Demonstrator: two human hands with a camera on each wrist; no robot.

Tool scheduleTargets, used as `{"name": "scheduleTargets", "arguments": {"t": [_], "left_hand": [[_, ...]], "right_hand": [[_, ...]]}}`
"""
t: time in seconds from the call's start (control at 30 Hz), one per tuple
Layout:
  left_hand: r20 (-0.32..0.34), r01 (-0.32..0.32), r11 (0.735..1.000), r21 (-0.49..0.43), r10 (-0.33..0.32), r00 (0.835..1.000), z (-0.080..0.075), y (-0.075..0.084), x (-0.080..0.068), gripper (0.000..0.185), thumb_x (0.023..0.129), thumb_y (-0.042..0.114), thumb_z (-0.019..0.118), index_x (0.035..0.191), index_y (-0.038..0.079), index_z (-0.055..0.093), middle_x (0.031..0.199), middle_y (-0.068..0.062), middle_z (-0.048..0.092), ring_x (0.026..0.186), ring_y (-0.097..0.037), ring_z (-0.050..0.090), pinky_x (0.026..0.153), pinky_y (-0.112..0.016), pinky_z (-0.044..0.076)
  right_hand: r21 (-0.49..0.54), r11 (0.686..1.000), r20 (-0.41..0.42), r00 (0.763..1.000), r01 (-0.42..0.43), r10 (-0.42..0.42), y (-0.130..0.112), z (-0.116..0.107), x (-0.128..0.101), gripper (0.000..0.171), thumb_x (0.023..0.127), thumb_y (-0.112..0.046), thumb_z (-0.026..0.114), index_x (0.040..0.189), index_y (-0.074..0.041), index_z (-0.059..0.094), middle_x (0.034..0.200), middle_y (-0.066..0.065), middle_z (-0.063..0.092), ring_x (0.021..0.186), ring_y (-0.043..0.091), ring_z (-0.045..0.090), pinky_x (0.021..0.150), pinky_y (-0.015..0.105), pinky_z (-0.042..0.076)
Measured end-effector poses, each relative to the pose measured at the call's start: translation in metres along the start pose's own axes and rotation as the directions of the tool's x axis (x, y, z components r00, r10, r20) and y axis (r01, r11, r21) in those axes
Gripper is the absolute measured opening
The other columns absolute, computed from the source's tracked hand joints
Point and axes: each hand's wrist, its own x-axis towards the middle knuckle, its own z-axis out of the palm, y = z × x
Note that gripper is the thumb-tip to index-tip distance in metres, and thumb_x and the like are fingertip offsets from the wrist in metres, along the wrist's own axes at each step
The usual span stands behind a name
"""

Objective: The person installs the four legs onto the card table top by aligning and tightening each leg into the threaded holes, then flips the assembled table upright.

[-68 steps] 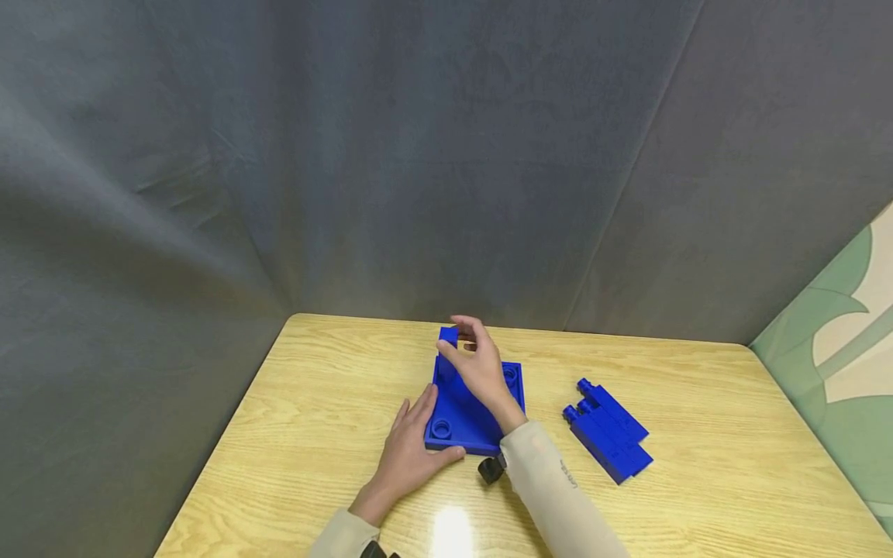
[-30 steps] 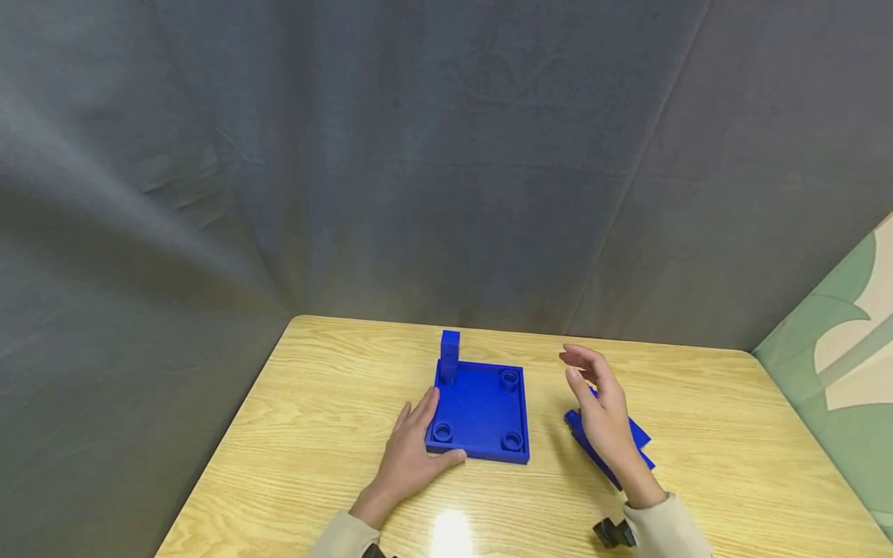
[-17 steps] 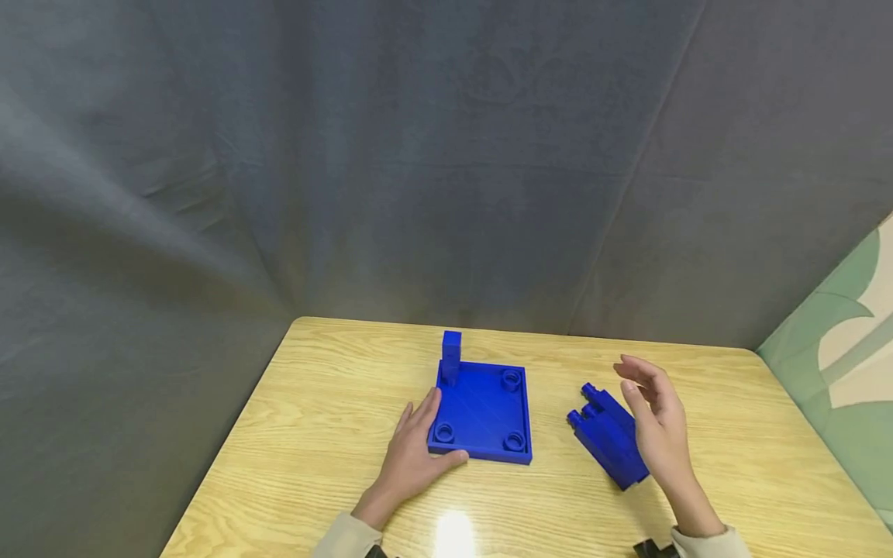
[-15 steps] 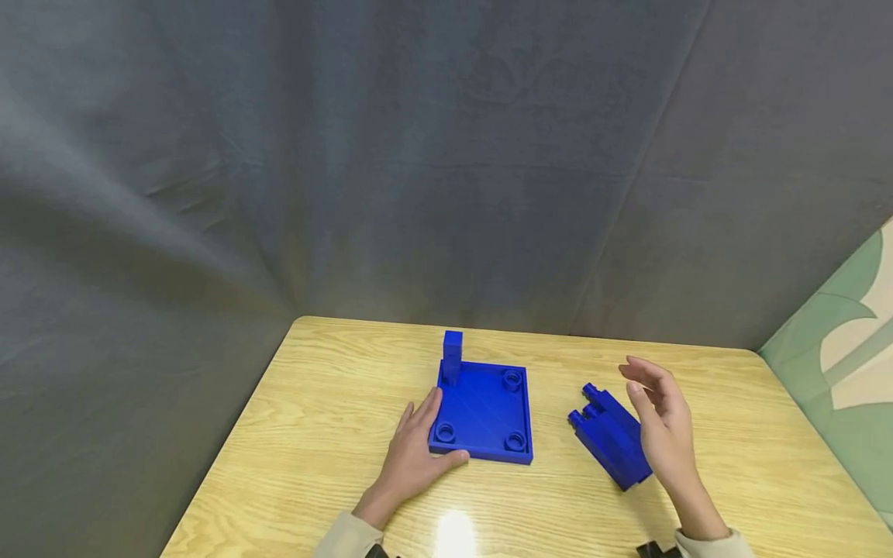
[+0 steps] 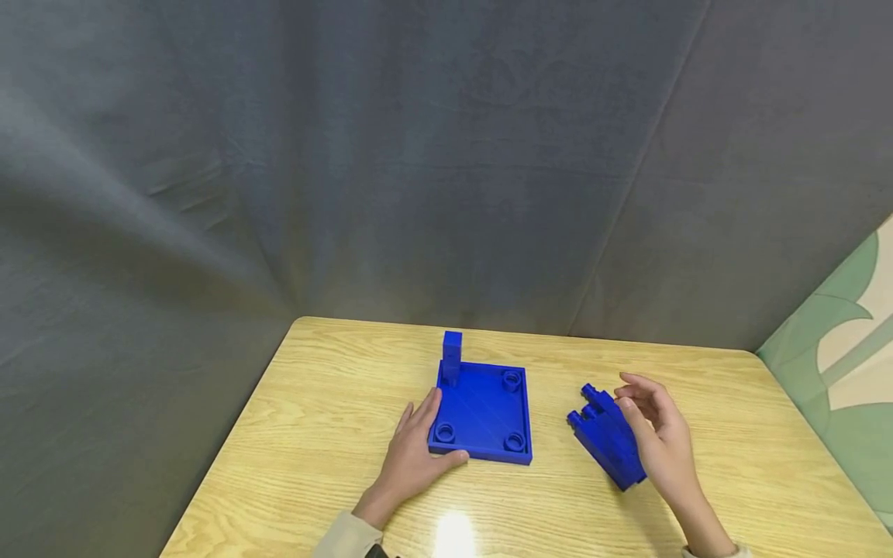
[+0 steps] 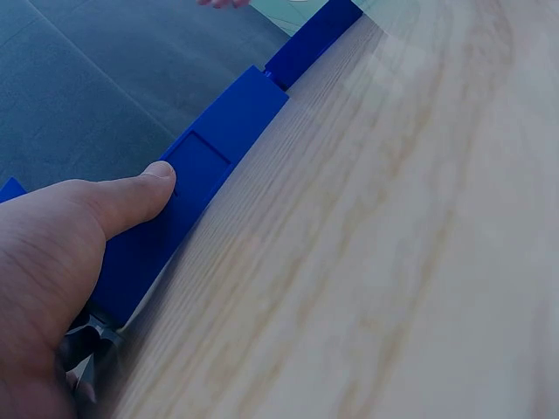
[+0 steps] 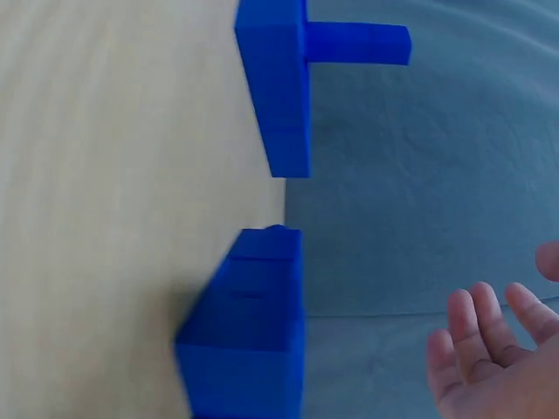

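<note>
A blue square base plate (image 5: 488, 411) lies flat on the wooden table (image 5: 328, 418). It has round sockets at its corners, and one blue post (image 5: 451, 353) stands upright in the far left socket. My left hand (image 5: 417, 446) rests on the plate's near left corner, with the thumb (image 6: 131, 196) along the plate's front edge (image 6: 218, 140). Right of the plate lies a pile of blue bars (image 5: 605, 438). My right hand (image 5: 659, 434) hovers beside the bars' right side with relaxed fingers (image 7: 485, 353) and holds nothing.
Grey curtains close off the back and left of the table. A green patterned panel (image 5: 837, 364) stands at the right. The right wrist view shows the plate's edge (image 7: 275, 96), the post (image 7: 358, 44) and the bars (image 7: 249, 323).
My right hand let go of the post, swung right across the table and came down beside the pile of bars. The left hand and the plate stayed put.
</note>
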Motion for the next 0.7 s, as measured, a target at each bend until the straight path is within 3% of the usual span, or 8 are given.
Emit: {"name": "scheduleTargets", "arguments": {"t": [0.17, 0.33, 0.7], "left_hand": [[0.006, 0.009, 1.000, 0.006, -0.009, 1.000, -0.001, -0.001, 0.000, 0.117, 0.087, 0.057, 0.089, 0.177, 0.013, 0.028, 0.182, -0.009, 0.030, 0.165, -0.056, 0.019, 0.131, -0.077, 0.020], [0.002, 0.019, 1.000, 0.002, -0.019, 1.000, -0.002, 0.000, 0.000, 0.117, 0.087, 0.057, 0.090, 0.177, 0.014, 0.028, 0.182, -0.007, 0.029, 0.166, -0.055, 0.018, 0.131, -0.077, 0.019], [0.001, 0.000, 1.000, 0.002, 0.000, 1.000, -0.001, 0.001, 0.000, 0.117, 0.088, 0.056, 0.089, 0.177, 0.010, 0.029, 0.182, -0.011, 0.030, 0.165, -0.056, 0.019, 0.132, -0.076, 0.019]], "right_hand": [[-0.109, 0.993, 0.075, 0.996, -0.038, 0.046, 0.005, 0.000, -0.012, 0.033, 0.108, 0.006, 0.064, 0.141, 0.006, 0.064, 0.116, -0.011, 0.071, 0.107, -0.002, 0.064, 0.091, 0.006, 0.049], [-0.221, 0.973, 0.136, 0.985, -0.071, 0.103, 0.009, 0.001, -0.018, 0.037, 0.103, 0.004, 0.073, 0.139, 0.000, 0.068, 0.116, 0.009, 0.074, 0.103, -0.008, 0.061, 0.084, 0.008, 0.052], [-0.282, 0.956, 0.203, 0.969, -0.079, 0.140, 0.019, 0.001, -0.036, 0.047, 0.093, 0.006, 0.084, 0.138, 0.002, 0.070, 0.120, 0.016, 0.079, 0.103, -0.002, 0.067, 0.084, 0.009, 0.054]]}}
